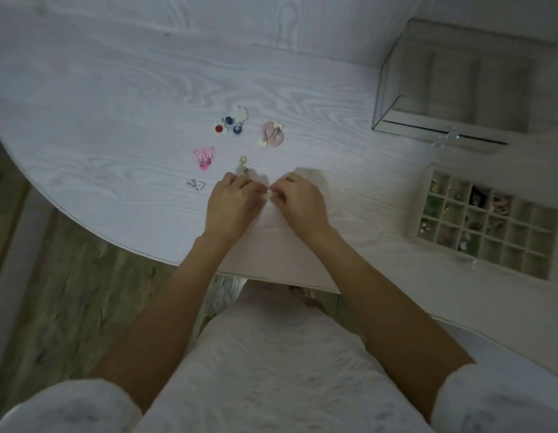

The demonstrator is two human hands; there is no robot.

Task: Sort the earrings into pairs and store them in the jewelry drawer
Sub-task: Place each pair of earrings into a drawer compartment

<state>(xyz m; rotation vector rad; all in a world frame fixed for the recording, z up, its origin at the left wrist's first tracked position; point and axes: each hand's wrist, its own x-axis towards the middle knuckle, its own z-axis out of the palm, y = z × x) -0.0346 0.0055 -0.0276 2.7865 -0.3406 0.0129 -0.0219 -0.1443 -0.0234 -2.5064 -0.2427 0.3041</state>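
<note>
Item: earring sort, in progress.

Left hand [232,200] and right hand [298,198]: met near the counter's [115,89] front edge, fingers curled, each grip closed on a small pale earring piece [267,195] between the fingertips; its exact form was too small to tell.

Loose stock on the counter, beyond the hands: white flower pieces with blue and red studs [232,123]; pink round pair [271,134]; bright pink pair [204,157]; small gold-and-silver dangle [244,164], just beyond the left fingers; clear silver pair [195,183], to the left.

Storage: compartment drawer [486,220], pulled out and lying on the counter to the right, well apart from the hands; several cells held earrings, many stood vacant. Clear case [452,85] behind it.

Risks, as judged:
- The piece was tiny; a slip could send it off the nearby edge to the floor [68,292].
- Sorted groups lay close together; a passing wrist could mix them.
- Dim light could cause a mismatch of similar pale pieces.
- The carry to the drawer was long; a loose pinch could drop one half.
</note>
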